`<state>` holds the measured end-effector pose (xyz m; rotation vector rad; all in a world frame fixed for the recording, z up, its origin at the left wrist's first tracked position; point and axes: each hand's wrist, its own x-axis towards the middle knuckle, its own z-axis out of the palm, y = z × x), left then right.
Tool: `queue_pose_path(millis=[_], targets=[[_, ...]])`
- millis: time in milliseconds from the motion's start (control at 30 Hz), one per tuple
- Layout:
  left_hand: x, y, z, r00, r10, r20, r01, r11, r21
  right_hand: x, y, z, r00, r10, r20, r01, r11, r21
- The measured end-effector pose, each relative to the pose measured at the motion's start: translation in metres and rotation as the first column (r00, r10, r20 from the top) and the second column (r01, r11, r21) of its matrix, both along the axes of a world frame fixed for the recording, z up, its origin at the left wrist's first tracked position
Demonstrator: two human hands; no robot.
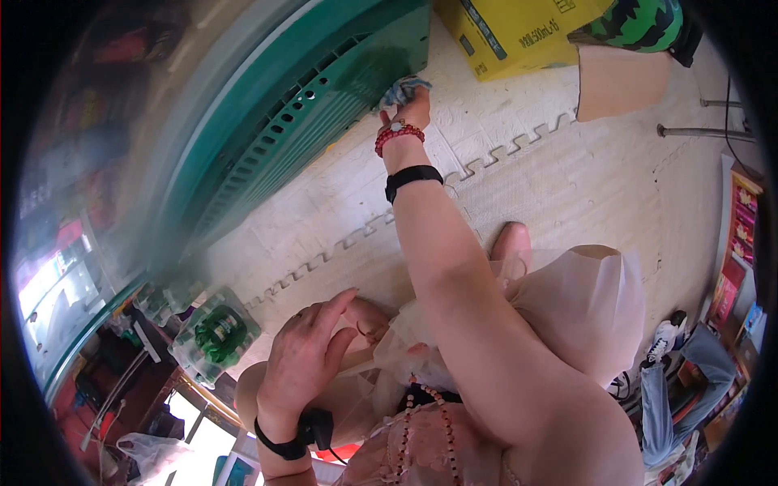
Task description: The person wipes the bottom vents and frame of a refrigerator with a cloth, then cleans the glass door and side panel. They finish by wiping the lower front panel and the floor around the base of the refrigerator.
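My right hand (pixel 412 112) reaches far forward, its fingers closed on a crumpled blue and white cloth (pixel 403 91). The cloth is against the lower edge of a teal green panel (pixel 348 97) with rows of slots, beside the pale floor mat (pixel 519 186). Red beads and a black band circle that wrist. Close to my body, my left hand (pixel 304 352) hangs over my knee, fingers apart, holding nothing. A black strap with a small device is on the left wrist.
A yellow box (pixel 519 36) and a cardboard piece (pixel 624 85) lie beyond my right hand. Green bottles in plastic wrap (pixel 219 334) stand at the left. Another person's jeans (pixel 697 389) and a shoe (pixel 666 338) show at the lower right. Metal legs (pixel 701 132) stand right.
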<state>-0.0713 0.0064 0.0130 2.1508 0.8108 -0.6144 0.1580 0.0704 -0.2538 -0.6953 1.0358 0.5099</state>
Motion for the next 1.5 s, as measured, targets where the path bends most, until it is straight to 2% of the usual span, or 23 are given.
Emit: queue_pose_path(millis=[67, 100, 167, 200, 233, 267, 300, 333, 400, 467, 567, 700, 800, 833, 900, 933, 1000, 1133, 1200, 1267, 1400, 1500], targets=[[0.000, 0.001, -0.001, 1.000, 0.010, -0.004, -0.010, 1.000, -0.008, 0.001, -0.004, 0.009, 0.981, 0.106, -0.163, -0.109, 0.994, -0.006], [0.000, 0.002, -0.002, 1.000, 0.010, -0.008, -0.010, 1.000, -0.009, 0.001, -0.003, 0.008, 0.980, 0.106, -0.167, -0.109, 0.994, -0.006], [0.000, 0.002, -0.002, 1.000, -0.002, -0.004, 0.002, 1.000, -0.003, 0.006, 0.005, -0.014, 0.949, 0.271, -0.163, -0.282, 0.958, -0.046], [0.000, 0.003, -0.002, 1.000, -0.001, -0.004, 0.001, 1.000, -0.003, 0.009, 0.009, -0.050, 0.948, 0.273, -0.163, -0.283, 0.958, -0.045], [0.000, 0.003, -0.002, 1.000, 0.001, -0.008, -0.001, 1.000, -0.006, 0.009, 0.014, -0.114, 0.827, 0.558, 0.067, -0.534, 0.818, -0.216], [0.000, 0.003, -0.002, 1.000, 0.002, -0.012, -0.002, 1.000, -0.010, 0.009, 0.016, -0.149, 0.566, 0.792, 0.227, -0.671, 0.603, -0.431], [0.000, 0.003, -0.001, 1.000, 0.003, -0.013, -0.003, 1.000, -0.010, 0.016, 0.007, -0.064, 0.871, 0.490, -0.030, -0.491, 0.871, -0.029], [0.001, 0.002, -0.001, 1.000, 0.001, -0.012, -0.001, 1.000, -0.010, 0.014, 0.001, -0.053, 0.871, 0.490, -0.030, -0.491, 0.871, -0.029], [0.002, 0.003, -0.001, 1.000, -0.002, -0.018, 0.002, 1.000, -0.010, 0.012, -0.004, -0.046, 0.902, 0.424, -0.081, -0.410, 0.900, 0.150], [0.000, 0.002, -0.001, 0.999, 0.004, -0.038, -0.004, 1.000, 0.002, 0.013, -0.007, -0.051, 0.909, 0.395, -0.136, -0.367, 0.910, 0.193], [-0.003, 0.001, 0.000, 1.000, 0.019, -0.019, -0.019, 1.000, 0.013, 0.013, -0.004, -0.060, 0.957, 0.258, -0.129, -0.205, 0.923, 0.326], [-0.004, 0.002, 0.002, 0.999, 0.037, -0.018, -0.037, 0.999, 0.001, 0.018, -0.006, -0.072, 0.943, 0.309, -0.124, -0.234, 0.881, 0.412], [-0.003, -0.001, 0.003, 1.000, 0.008, -0.017, -0.008, 1.000, 0.007, 0.019, -0.004, -0.061, 0.929, 0.309, -0.203, -0.232, 0.915, 0.330], [-0.003, -0.002, 0.004, 1.000, 0.003, -0.025, -0.004, 1.000, -0.007, 0.015, -0.005, -0.073, 0.926, 0.342, -0.158, -0.264, 0.888, 0.375], [-0.001, -0.004, 0.004, 1.000, -0.006, -0.024, 0.005, 1.000, -0.014, -0.012, -0.011, -0.069, 0.903, 0.374, -0.212, -0.262, 0.871, 0.416], [0.000, -0.003, 0.003, 0.999, -0.019, -0.028, 0.018, 1.000, -0.008, -0.032, -0.007, -0.092, 0.857, 0.472, -0.207, -0.354, 0.830, 0.431], [0.001, -0.003, 0.000, 0.999, -0.028, -0.036, 0.029, 1.000, 0.002, -0.051, 0.002, -0.078, 0.880, 0.393, -0.268, -0.276, 0.881, 0.384], [-0.006, -0.001, -0.003, 0.999, 0.036, -0.025, -0.035, 0.999, 0.030, -0.029, 0.005, -0.066, 0.912, 0.317, -0.261, -0.236, 0.925, 0.298], [-0.009, -0.003, -0.002, 0.998, 0.057, -0.038, -0.056, 0.998, 0.032, -0.004, 0.003, -0.069, 0.950, 0.238, -0.204, -0.183, 0.949, 0.258], [-0.011, -0.005, 0.002, 0.998, 0.044, -0.055, -0.042, 0.999, 0.030, 0.012, 0.002, -0.072, 0.971, 0.197, -0.133, -0.153, 0.946, 0.287], [-0.011, -0.007, 0.008, 0.996, 0.067, -0.057, -0.067, 0.998, 0.001, 0.015, -0.003, -0.067, 0.945, 0.269, -0.185, -0.184, 0.907, 0.379], [-0.011, -0.009, 0.007, 0.995, 0.051, -0.082, -0.050, 0.999, 0.005, 0.016, -0.007, -0.075, 0.930, 0.333, -0.157, -0.258, 0.893, 0.369]])
